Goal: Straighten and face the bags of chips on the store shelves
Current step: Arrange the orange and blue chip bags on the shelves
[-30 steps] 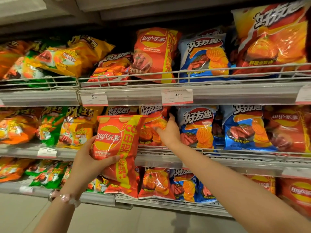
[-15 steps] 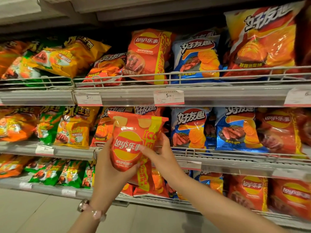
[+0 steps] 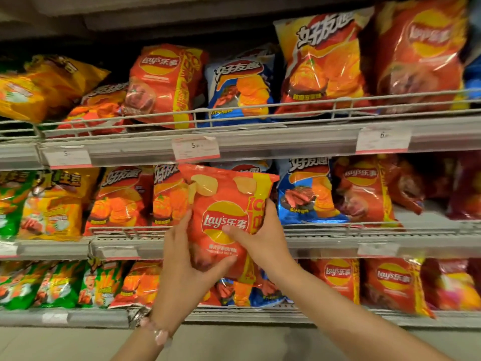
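Note:
A red Lay's chip bag (image 3: 223,204) is held upright in front of the middle shelf (image 3: 325,243), its logo facing me. My left hand (image 3: 187,267) grips its lower left side, thumb across the bottom front. My right hand (image 3: 263,238) grips its right edge, thumb on the logo. Behind it stand orange bags (image 3: 119,201) to the left and a blue bag (image 3: 307,191) to the right, upright behind the wire rail.
The top shelf (image 3: 260,142) carries a leaning red Lay's bag (image 3: 164,82), a blue bag (image 3: 239,84) and large orange and red bags. Yellow and green bags sit at left. The bottom shelf (image 3: 78,317) holds more red Lay's bags (image 3: 390,282). Price tags line the shelf edges.
The red bag has moved right and slightly up along the middle shelf. My right hand left the shelved bags and took hold of its right edge. The view shifted right and closer.

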